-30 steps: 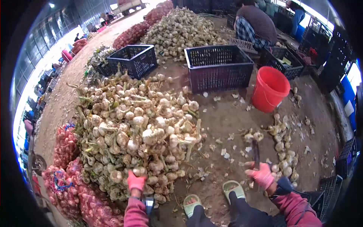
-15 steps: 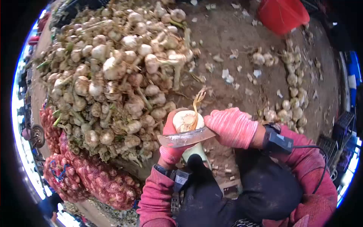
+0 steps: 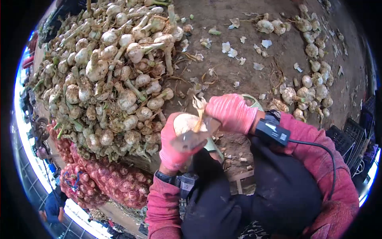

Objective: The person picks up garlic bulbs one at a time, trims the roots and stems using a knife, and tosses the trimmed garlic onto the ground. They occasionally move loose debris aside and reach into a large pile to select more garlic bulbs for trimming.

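My left hand (image 3: 172, 146), in a pink glove, is wrapped round a garlic bulb (image 3: 185, 123) in front of my knees. My right hand (image 3: 232, 112), gloved too, is closed on a knife whose handle is hidden in the fist. The knife blade (image 3: 195, 138) lies across the near side of the bulb, and a dry stem (image 3: 199, 113) stands up beside it. Left of my hands rises a large heap of garlic (image 3: 123, 97) with stems on.
Red mesh sacks (image 3: 119, 181) full of garlic lie at the lower left. A row of garlic bulbs (image 3: 314, 79) runs along the ground at right, near dark crates (image 3: 352, 137). Another person (image 3: 53, 207) shows at the lower left edge.
Since one second ago, the view has tilted down and both hands have come together, the left now round a bulb. Since half a second ago, the blade has turned more steeply against the bulb.
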